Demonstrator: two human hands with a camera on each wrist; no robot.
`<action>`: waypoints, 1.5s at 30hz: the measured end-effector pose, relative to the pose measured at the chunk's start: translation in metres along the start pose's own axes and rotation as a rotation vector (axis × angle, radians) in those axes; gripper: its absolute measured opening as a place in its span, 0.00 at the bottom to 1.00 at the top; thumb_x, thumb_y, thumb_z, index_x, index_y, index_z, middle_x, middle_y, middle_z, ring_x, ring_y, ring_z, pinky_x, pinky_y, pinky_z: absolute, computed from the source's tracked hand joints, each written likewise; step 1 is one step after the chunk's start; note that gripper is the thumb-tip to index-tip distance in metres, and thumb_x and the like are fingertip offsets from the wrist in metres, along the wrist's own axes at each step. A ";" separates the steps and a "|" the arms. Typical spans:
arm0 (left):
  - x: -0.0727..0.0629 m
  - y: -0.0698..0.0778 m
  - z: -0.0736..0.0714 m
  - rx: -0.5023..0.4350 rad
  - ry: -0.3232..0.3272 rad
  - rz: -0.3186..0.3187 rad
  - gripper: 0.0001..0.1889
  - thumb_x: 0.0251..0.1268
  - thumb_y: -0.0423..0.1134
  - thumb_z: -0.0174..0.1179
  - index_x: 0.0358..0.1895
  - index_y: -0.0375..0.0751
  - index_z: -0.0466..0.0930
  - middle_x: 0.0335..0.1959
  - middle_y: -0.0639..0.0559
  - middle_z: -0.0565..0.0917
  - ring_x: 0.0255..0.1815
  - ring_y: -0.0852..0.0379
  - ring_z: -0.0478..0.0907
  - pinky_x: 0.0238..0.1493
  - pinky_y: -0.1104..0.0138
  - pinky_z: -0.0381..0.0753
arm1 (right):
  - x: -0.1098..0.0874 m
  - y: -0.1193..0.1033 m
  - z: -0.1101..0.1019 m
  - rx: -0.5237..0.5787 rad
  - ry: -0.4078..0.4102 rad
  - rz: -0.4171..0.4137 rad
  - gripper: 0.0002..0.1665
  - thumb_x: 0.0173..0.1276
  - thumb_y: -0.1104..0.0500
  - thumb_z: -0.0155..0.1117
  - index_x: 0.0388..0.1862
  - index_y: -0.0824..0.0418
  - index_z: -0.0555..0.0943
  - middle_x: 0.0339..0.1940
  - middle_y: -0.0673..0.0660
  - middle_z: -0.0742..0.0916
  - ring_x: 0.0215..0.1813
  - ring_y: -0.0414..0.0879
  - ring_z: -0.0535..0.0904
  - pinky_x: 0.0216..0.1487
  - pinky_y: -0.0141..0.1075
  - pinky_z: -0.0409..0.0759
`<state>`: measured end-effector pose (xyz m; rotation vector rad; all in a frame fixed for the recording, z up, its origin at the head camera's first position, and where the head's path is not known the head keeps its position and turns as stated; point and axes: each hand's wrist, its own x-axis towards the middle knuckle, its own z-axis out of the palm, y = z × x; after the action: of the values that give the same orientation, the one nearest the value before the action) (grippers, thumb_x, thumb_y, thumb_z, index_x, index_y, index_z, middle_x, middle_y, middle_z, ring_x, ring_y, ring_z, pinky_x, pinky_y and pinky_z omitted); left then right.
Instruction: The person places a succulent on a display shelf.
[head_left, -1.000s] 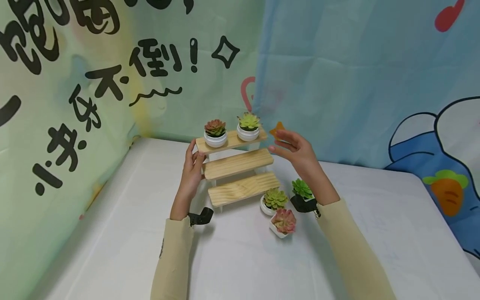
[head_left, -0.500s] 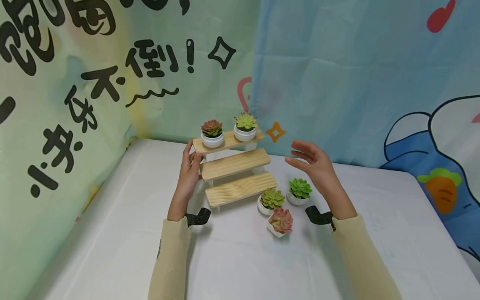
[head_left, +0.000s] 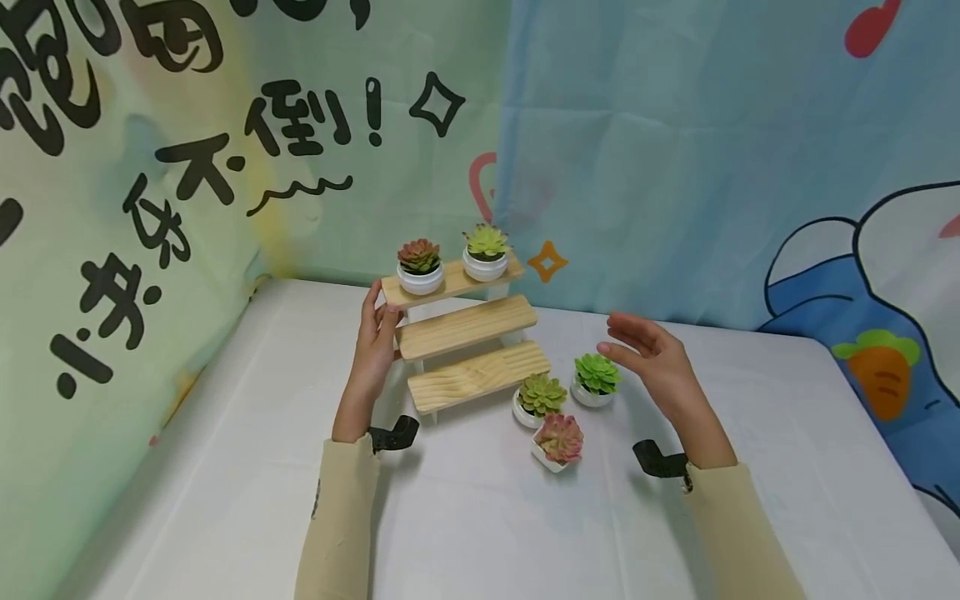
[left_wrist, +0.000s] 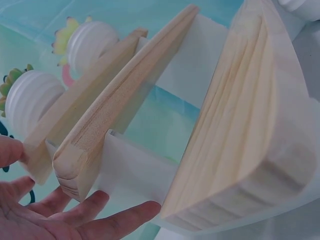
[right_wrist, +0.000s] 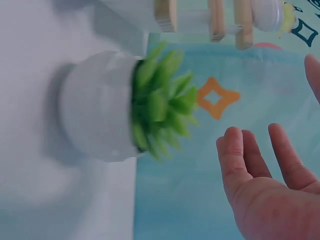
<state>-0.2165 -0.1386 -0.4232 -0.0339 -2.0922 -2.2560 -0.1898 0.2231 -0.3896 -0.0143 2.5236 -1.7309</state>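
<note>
A three-tier wooden display stand (head_left: 467, 330) with white supports is on the table. My left hand (head_left: 372, 354) touches its left side; in the left wrist view the extended fingers (left_wrist: 122, 222) lie along a white support and the thumb is by the end of the top board. On the top tier sit a reddish potted succulent (head_left: 420, 267) and a yellow-green one (head_left: 485, 252). My right hand (head_left: 656, 367), holding nothing, hovers with parted, slightly bent fingers just right of a bright green potted succulent (head_left: 596, 379).
Right of the stand's lowest tier, an olive-green potted succulent (head_left: 540, 398) and a pink one in an angular white pot (head_left: 558, 440) stand close together on the white tabletop (head_left: 480, 525). Printed cloth backdrops (head_left: 637, 167) rise behind and to the left.
My right hand has drawn away from beside the top tier, moving right and down toward the bright green succulent. The left hand stays at the stand. The head view has shifted slightly.
</note>
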 end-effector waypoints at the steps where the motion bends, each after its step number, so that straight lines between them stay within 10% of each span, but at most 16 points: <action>1: 0.000 0.000 0.000 0.002 -0.004 0.002 0.30 0.82 0.46 0.37 0.80 0.51 0.37 0.70 0.36 0.61 0.73 0.40 0.60 0.54 0.37 0.75 | -0.002 0.003 0.000 0.002 0.007 0.009 0.41 0.68 0.48 0.66 0.74 0.61 0.63 0.71 0.58 0.70 0.73 0.51 0.64 0.59 0.24 0.73; 16: 0.001 -0.001 0.000 0.003 0.000 0.012 0.30 0.82 0.46 0.37 0.80 0.50 0.37 0.71 0.36 0.61 0.74 0.37 0.58 0.53 0.37 0.75 | -0.013 0.032 0.000 0.061 0.075 0.012 0.38 0.67 0.51 0.68 0.71 0.64 0.67 0.59 0.44 0.77 0.61 0.32 0.70 0.53 0.18 0.72; 30: -0.001 -0.001 -0.002 0.007 0.000 0.012 0.30 0.82 0.45 0.36 0.80 0.49 0.36 0.71 0.35 0.60 0.74 0.38 0.58 0.53 0.35 0.74 | -0.017 0.048 0.006 0.062 -0.023 0.110 0.44 0.70 0.54 0.65 0.77 0.65 0.55 0.74 0.66 0.63 0.72 0.57 0.62 0.51 0.20 0.74; 38: 0.000 -0.001 -0.002 -0.003 -0.001 0.006 0.30 0.82 0.45 0.36 0.80 0.49 0.36 0.71 0.35 0.61 0.74 0.39 0.58 0.53 0.36 0.74 | -0.011 0.053 0.015 0.004 -0.081 0.158 0.50 0.67 0.60 0.68 0.79 0.66 0.49 0.76 0.71 0.57 0.74 0.66 0.54 0.70 0.56 0.62; 45: 0.000 -0.001 -0.002 -0.006 -0.003 0.002 0.30 0.82 0.45 0.36 0.80 0.49 0.36 0.72 0.36 0.60 0.74 0.39 0.57 0.54 0.35 0.73 | -0.007 0.054 0.018 -0.055 -0.082 0.175 0.48 0.65 0.62 0.68 0.76 0.71 0.53 0.73 0.71 0.63 0.72 0.64 0.61 0.63 0.46 0.70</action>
<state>-0.2165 -0.1404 -0.4249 -0.0390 -2.0861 -2.2627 -0.1791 0.2263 -0.4463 0.1251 2.4322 -1.5630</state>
